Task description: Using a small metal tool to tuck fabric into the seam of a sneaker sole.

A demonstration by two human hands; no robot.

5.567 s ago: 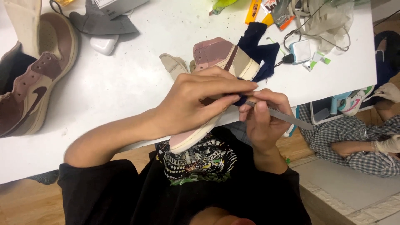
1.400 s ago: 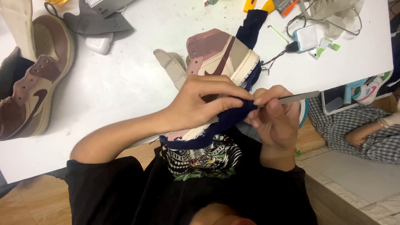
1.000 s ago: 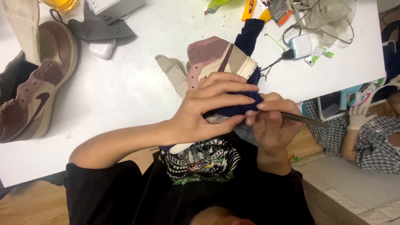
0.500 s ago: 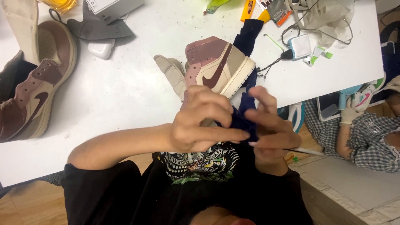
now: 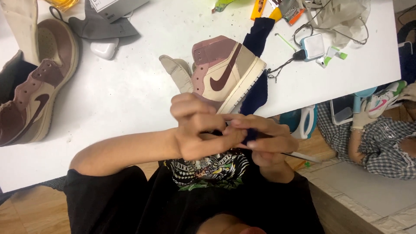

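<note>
Left hand [image 5: 201, 130] & right hand [image 5: 268, 141] are pinching closed on a dark cloth bit [image 5: 250, 135] just below the high-top sneaker [image 5: 225, 73]; right is also gripping a thin tool [image 5: 299, 155]. Sneaker is resting untouched; progress unclear.

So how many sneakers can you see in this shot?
3: one high-top sneaker held at the table's near edge, a matching sneaker lying at far left, and a white sneaker held by another person, lower right. More may be hidden.

Both hands, left [image 5: 200, 128] and right [image 5: 268, 141], pinching navy cloth [image 5: 255, 93] beside sneaker [image 5: 225, 73] on white table [image 5: 130, 95]; thin tool [image 5: 299, 155] in right.
</note>
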